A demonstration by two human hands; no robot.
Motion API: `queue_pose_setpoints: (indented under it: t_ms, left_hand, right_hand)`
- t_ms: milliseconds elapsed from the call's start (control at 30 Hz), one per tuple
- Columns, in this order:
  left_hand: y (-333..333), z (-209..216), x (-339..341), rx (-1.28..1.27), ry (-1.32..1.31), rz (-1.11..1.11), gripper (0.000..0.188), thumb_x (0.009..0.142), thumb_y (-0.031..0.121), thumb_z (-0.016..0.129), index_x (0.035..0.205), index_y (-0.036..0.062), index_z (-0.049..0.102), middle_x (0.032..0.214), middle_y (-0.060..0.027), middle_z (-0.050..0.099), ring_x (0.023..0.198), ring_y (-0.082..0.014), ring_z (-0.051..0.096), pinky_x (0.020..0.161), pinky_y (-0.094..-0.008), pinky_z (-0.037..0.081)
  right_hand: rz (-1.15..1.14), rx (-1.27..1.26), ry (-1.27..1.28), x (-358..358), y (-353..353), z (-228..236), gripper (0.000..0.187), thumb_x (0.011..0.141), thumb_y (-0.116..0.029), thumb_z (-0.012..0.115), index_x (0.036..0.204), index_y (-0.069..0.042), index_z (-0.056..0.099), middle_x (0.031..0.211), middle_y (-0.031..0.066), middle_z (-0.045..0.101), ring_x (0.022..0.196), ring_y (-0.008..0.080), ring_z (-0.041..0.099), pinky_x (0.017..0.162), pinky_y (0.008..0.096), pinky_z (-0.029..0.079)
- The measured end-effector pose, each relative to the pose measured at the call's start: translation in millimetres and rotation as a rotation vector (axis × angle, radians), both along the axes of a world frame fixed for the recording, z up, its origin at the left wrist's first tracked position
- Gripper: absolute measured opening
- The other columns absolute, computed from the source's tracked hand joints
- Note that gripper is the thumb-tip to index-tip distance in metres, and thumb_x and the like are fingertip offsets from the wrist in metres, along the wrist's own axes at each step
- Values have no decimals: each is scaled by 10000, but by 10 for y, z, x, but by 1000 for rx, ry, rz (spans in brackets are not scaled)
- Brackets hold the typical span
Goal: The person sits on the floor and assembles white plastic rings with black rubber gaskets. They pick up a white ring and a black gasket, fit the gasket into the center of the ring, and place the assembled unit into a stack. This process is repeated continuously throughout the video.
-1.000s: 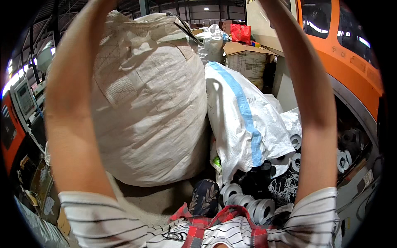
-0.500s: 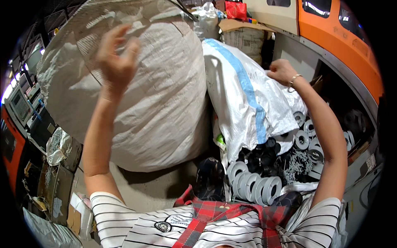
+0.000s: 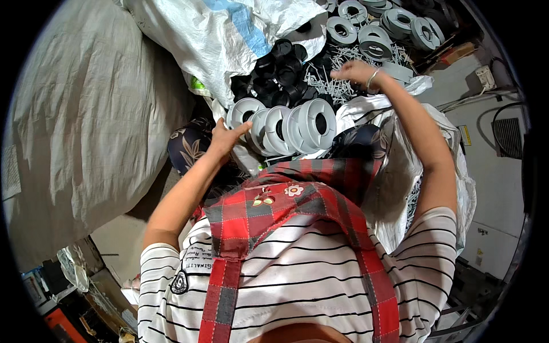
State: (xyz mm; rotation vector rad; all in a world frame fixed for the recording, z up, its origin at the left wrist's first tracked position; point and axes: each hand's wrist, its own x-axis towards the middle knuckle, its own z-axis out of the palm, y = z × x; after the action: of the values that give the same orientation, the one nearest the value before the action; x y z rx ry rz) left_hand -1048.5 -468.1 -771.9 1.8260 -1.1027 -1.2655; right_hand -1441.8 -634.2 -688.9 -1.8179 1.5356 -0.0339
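Note:
A row of grey plastic spools [image 3: 278, 128], round flanged pieces with dark centre holes, lies across in front of my lap. My left hand [image 3: 227, 139] is at the row's left end, its thumb over the face of the end spool and its fingers round the outer edge. Farther right, my right hand [image 3: 355, 74], with a bracelet at the wrist, is closed above a heap of thin grey plastic pins [image 3: 329, 84]. Whatever its fingertips pinch is too small to make out. Black plastic rings [image 3: 280, 71] are piled between the pins and a white sack.
The white woven sack with a blue stripe [image 3: 243, 26] lies at the far side. A huge bulging pale bag [image 3: 86, 114] fills the left. More grey spools [image 3: 342, 30] lie at the far right, near a white cabinet panel [image 3: 486, 200] with cables.
Both hands, raised and empty-looking before, have come down: the left to the spool row, the right over the pins. The view has tilted down toward my lap.

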Motion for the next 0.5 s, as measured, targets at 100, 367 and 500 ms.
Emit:
queue_pose_setpoints:
  t_ms: [100,367,500]
  left_hand:
    - [-41,37,46,91,-252,-21,1318,560,584,793,1379,-163,80,1430,-388,84,1367,-431,151,1102,-387,227]
    - [56,-433,87,83,66,-91,699,637,432,817,1021,-103,583,908,-144,649,729,-194,628,610,-315,505]
    - [226,-85,-304,274,75,50,607,664,389,756,941,-131,610,838,-153,637,637,-194,580,568,-328,469]
  right_hand:
    - [-46,469,71,351,606,62,1000,685,-578,726,1383,13,322,921,134,600,768,200,590,590,342,500]
    - [-125,200,-81,1061,1459,-575,1282,634,-661,694,1355,190,63,1311,391,364,1241,400,428,1031,316,347]
    - [-291,109,-148,1174,1814,-617,1246,647,-585,722,1409,87,-1,1394,395,211,1313,458,281,1086,396,267]
